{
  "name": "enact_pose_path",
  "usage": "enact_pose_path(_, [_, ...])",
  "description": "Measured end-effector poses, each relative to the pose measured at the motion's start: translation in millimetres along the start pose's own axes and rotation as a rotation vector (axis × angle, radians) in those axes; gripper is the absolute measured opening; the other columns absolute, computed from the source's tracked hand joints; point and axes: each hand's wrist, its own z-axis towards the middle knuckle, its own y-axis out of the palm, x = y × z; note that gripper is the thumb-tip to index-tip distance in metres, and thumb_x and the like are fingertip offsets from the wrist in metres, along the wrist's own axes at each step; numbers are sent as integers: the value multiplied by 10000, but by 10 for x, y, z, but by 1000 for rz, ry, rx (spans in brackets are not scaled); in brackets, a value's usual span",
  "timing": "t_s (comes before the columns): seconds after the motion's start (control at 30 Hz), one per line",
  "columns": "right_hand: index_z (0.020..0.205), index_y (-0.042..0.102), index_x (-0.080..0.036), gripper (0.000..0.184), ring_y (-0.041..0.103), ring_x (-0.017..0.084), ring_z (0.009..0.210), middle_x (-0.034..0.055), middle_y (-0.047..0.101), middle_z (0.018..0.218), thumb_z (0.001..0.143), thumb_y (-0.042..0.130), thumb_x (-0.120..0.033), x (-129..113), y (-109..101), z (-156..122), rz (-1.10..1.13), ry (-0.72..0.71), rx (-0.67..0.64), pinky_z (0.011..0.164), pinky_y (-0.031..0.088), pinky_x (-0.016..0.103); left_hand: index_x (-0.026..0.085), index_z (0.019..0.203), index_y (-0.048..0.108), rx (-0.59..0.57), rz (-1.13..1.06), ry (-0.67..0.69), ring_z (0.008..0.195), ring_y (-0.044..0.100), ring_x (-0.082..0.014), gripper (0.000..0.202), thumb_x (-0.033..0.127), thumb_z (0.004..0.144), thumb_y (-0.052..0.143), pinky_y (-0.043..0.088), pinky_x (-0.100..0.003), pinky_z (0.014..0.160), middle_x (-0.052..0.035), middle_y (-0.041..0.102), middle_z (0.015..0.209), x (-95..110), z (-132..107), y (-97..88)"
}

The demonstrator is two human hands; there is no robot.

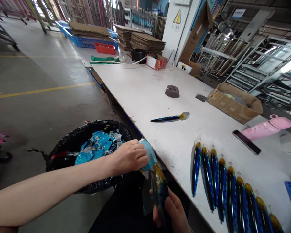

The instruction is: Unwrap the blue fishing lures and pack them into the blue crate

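Observation:
My left hand (131, 156) is closed, its fingers pinched on a light blue plastic film (148, 152). That film stretches to the yellow end of a dark fishing lure (159, 181). My right hand (172, 209) wraps round the lure's lower body, which is blurred and partly hidden by the fingers. One more lure (168, 118), dark blue with a yellow end and a clear tip, lies alone on the white table (140, 87). Several blue-black lures with yellow ends, such as this lure (222, 187), lie side by side on the table to the right.
Below my left arm stands a black-lined bin (60, 152) with blue film scraps (99, 144). On the table are a grey-brown lump (172, 91), a phone (246, 142), a pink bottle (266, 127) and a cardboard box (232, 105). Cardboard stacks (145, 42) and a blue crate (87, 41) sit farther back.

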Motion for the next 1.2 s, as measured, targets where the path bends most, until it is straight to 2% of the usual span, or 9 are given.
enact_pose_path(0.13, [1185, 659, -346, 805, 405, 123, 326, 78, 706, 876, 762, 232, -880, -8, 21, -2, 78, 36, 17, 323, 380, 286, 212, 595, 318, 189, -241, -209, 511, 341, -138, 325, 73, 880, 388, 260, -305, 521, 26, 395, 528, 195, -86, 65])
enact_pose_path(0.23, [1222, 629, -323, 893, 343, 76, 284, 71, 690, 892, 755, 123, -891, -75, 88, 79, 145, -24, -34, 276, 330, 242, 215, 614, 265, 307, -413, -399, 514, 341, -128, 305, 42, 821, 407, 255, -291, 506, 36, 350, 539, 387, -229, 264])
enact_pose_path(0.37, [1211, 634, -181, 746, 555, 154, 440, 61, 668, 662, 820, 411, -776, -217, 189, 153, -8, -153, 10, 413, 462, 254, 213, 821, 466, 243, -469, -696, 744, 524, -146, 167, 58, 794, 520, 432, -259, 623, -9, 531, 791, 478, -453, 388])
enact_pose_path(0.43, [1312, 572, -177, 661, 687, 223, 696, 93, 736, 848, 831, 579, -630, -235, 223, 178, -197, -240, 149, 608, 565, 304, 202, 1073, 500, 249, -418, -783, 986, 547, -193, 283, 107, 816, 574, 492, -323, 807, -72, 564, 1045, 460, -515, 323])
enact_pose_path(0.53, [1359, 544, -191, 602, 619, 289, 1162, 110, 649, 1282, 826, 657, -446, -150, 267, 245, -536, -350, 307, 958, 525, 377, 213, 1172, 497, 305, -290, -794, 1095, 512, -208, 297, 135, 892, 555, 464, -365, 923, -82, 551, 1133, 435, -504, 186])
enact_pose_path(0.6, [1348, 559, -185, 572, 547, 295, 1265, 99, 599, 1356, 814, 655, -368, -64, 292, 295, -707, -394, 341, 1037, 474, 391, 213, 1148, 525, 285, -219, -767, 1053, 522, -203, 258, 143, 903, 563, 461, -354, 906, -66, 570, 1086, 428, -451, 146])
enact_pose_path(0.8, [1355, 554, -184, 535, 580, 326, 1224, 120, 584, 1367, 838, 602, -312, -18, 258, 326, -1053, -476, 377, 962, 534, 426, 201, 939, 595, 122, -215, -746, 887, 540, -195, 38, 213, 919, 564, 456, -344, 791, -35, 616, 917, 367, -338, 223])
enact_pose_path(1.0, [1364, 555, -193, 492, 638, 349, 1127, 158, 608, 1328, 884, 560, -301, -62, 239, 325, -1310, -497, 367, 894, 563, 460, 189, 695, 496, 99, -451, -880, 746, 520, -152, 186, 167, 879, 516, 449, -276, 676, -3, 561, 755, 445, -291, 265])
enact_pose_path(1.2, [1376, 542, -231, 567, 612, 314, 1177, 102, 587, 1368, 817, 622, -188, -218, 221, 355, -1258, -378, 191, 977, 517, 442, 182, 698, 513, -56, -684, -985, 590, 517, -115, 220, 248, 908, 500, 447, -213, 533, 19, 553, 653, 520, -375, 187])
